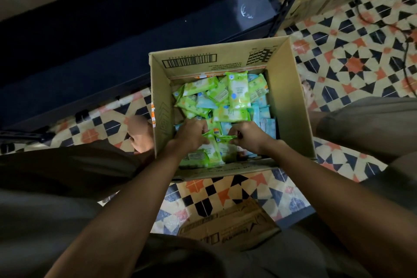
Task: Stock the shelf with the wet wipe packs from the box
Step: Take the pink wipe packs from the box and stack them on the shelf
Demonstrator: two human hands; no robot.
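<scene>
Both hands are reaching into the open brown cardboard box on the tiled floor. The left hand and right hand are each pinching lime-green wet wipe packs, gathering several for lifting. The dark metal shelf is standing just beyond, its tier lying open.

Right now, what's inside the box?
The box holds loose green packs and blue packs. Both hands, left and right, grip green ones near its front. The bottom and lower layers are covered.
</scene>
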